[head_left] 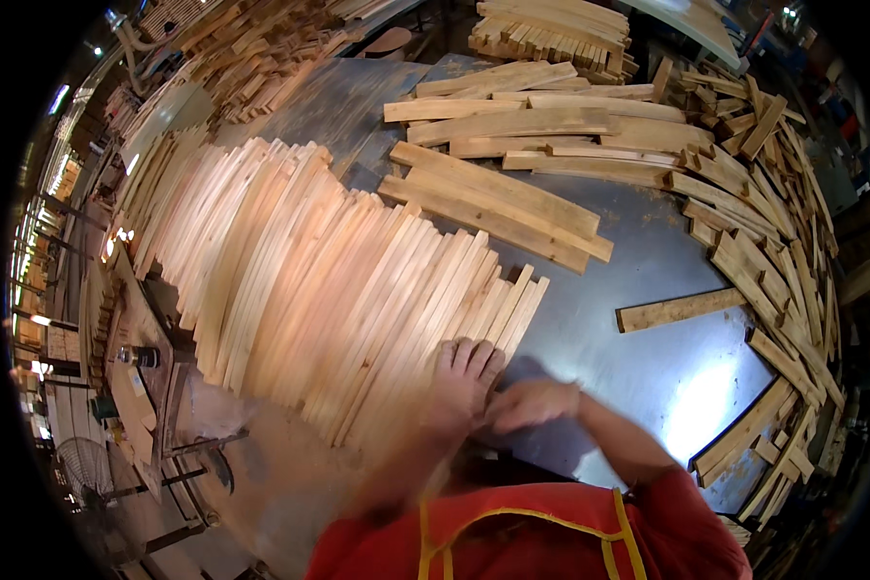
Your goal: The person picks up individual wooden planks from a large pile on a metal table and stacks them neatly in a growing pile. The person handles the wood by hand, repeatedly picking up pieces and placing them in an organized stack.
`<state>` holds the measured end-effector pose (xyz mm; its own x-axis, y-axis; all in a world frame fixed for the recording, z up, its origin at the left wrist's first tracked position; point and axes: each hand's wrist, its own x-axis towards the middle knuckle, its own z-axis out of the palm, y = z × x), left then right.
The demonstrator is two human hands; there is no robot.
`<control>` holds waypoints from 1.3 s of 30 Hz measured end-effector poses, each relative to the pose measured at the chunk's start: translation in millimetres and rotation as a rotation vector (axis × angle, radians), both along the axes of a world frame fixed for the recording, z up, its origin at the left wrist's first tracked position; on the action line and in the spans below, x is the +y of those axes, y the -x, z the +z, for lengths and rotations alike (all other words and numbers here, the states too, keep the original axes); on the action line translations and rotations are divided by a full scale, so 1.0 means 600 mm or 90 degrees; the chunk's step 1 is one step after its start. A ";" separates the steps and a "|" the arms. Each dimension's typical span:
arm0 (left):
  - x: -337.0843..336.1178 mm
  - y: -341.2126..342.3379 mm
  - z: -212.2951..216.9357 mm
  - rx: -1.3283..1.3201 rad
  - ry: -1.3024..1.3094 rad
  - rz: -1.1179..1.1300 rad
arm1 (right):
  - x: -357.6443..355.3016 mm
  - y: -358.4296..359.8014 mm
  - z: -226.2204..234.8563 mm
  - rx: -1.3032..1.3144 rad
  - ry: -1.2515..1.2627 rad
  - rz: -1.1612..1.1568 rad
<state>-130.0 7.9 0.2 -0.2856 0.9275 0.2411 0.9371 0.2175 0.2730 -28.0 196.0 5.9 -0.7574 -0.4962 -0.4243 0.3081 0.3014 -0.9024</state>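
Light-coloured wooden strips [290, 261] lie side by side in a wide row on the metal table. My left hand [471, 372] rests on the near ends of the strips at the row's right side, its fingers stretched over the wood and slightly apart. Close beside it, to the right, is my right hand [534, 404], bent inward at the wrist towards the strip ends. Its fingers are smeared and partly hidden, so I cannot make out whether they hold anything. The rightmost strip [524, 314] borders the bare metal.
Two boards [498, 208] lie beyond the row on the metal table [590, 377]. A single short board [681, 309] lies to the right. Piled boards [570, 126] line the far and right edges. At left are a workbench [169, 387] and a fan [84, 464].
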 end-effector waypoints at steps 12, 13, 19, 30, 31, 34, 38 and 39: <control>0.040 0.009 0.013 -0.011 -0.052 0.026 | 0.410 0.270 -0.024 0.037 -0.761 -0.349; 0.041 0.007 0.011 -0.008 -0.068 0.030 | 0.405 0.272 -0.025 0.049 -0.747 -0.343; 0.042 0.001 0.010 -0.002 -0.072 0.034 | 0.436 0.228 -0.023 0.039 -0.612 -0.316; 0.012 -0.003 -0.007 0.034 -0.008 0.034 | 0.373 0.149 0.074 0.075 -0.575 -0.409; 0.009 -0.009 -0.016 0.031 -0.014 0.032 | 0.361 0.124 0.094 0.078 -0.570 -0.431; -0.001 -0.011 -0.013 -0.016 0.050 0.030 | 0.310 0.015 0.122 0.135 -0.546 -0.515; -0.008 -0.014 -0.006 0.036 0.104 0.017 | 0.161 -0.211 0.044 0.116 -0.283 -0.800; -0.011 -0.015 -0.007 0.043 0.107 0.020 | 0.109 -0.250 0.039 -0.013 -0.241 -0.829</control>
